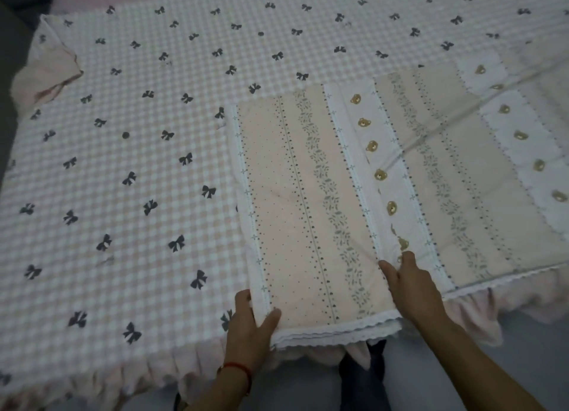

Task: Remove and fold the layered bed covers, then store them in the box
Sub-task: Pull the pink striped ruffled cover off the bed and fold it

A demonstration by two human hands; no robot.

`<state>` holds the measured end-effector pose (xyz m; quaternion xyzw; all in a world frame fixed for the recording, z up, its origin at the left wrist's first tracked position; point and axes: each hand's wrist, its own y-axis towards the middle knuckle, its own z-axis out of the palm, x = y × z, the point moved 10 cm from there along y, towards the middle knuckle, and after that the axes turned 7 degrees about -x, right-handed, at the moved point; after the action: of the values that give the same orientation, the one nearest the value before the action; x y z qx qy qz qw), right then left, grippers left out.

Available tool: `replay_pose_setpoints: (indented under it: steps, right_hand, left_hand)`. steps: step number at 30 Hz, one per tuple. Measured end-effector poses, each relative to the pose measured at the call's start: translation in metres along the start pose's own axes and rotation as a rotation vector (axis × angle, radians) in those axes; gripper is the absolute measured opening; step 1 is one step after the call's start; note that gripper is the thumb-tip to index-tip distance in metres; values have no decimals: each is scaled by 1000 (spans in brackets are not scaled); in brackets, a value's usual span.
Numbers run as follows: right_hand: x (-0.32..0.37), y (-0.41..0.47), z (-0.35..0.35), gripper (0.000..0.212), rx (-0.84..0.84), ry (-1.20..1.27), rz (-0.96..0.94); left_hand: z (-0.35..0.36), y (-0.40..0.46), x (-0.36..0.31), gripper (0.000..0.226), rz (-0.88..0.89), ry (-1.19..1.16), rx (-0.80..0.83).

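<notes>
Left hand [251, 321] fingers pinch the folded striped cover's [311, 213] near corner; right hand [411, 284] rests flat, fingers released, on it, over the bow-print bedspread [123, 151].

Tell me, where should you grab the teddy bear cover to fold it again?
Probably by the near lace edge, coming from the bed's near side. The cover lies flat in stacked layers, and that edge hangs just past the mattress, so fingers can slip under all layers. The left hand already pinches the near left corner; the right hand rests flat on top.
</notes>
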<state>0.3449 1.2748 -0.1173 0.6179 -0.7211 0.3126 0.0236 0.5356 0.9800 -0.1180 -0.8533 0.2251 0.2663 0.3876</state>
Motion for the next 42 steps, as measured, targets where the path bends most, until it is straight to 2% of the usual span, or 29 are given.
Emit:
replay_pose_setpoints:
  steps: [3,6,8,10,11,12,13,16,17,19,21,23,26,31,38,40,42]
  right_hand:
    - [4,-4,-9,53,-61,-183,-25]
    - [25,-11,-27,53,-207,-332,-171]
    - [55,-4,-29,65,-277,-473,-319]
    - [95,8,-19,70,-239,-473,-445]
    - [113,18,-11,69,-209,-457,-517]
    - [128,29,-2,69,-203,-448,-595]
    - [139,42,5,70,-198,-443,-656]
    - [139,84,23,69,-155,-429,-706]
    - [133,92,28,69,-147,-423,-706]
    - [126,98,33,70,-170,-426,-730]
    - [126,99,36,71,-215,-426,-760]
    - [127,99,37,72,-247,-423,-782]
    - [126,104,41,74,-244,-395,-807]
    - [127,114,49,78,-287,-373,-835]
    - [130,110,45,77,-345,-297,-879]
    - [129,111,44,77,-361,-291,-879]
    - [126,111,44,77,-360,-274,-885]
  left_hand:
    - [2,-4,3,52,21,33,84]
    - [17,-19,1,81,-26,244,347]
    - [21,-19,-9,82,-55,586,555]
    - [7,-10,-23,71,-111,922,756]
    - [-1,5,-33,77,-136,1003,792]
    - [-8,26,-49,84,-122,1037,758]
    - [-11,52,-70,88,-89,977,642]
    - [-31,127,-130,88,-3,515,102]
    - [-34,143,-135,87,-38,415,2]
    - [-33,169,-127,86,-174,260,-85]
    - [-31,182,-114,84,-256,163,-118]
    - [-31,185,-106,78,-243,166,-129]
    - [-31,195,-101,54,-176,140,-119]
    - [-34,205,-93,67,-179,17,-52]
    - [-31,191,-104,48,-48,7,-50]
    - [-20,185,-108,30,-38,-124,15]
    - [-12,175,-114,45,-73,-267,31]
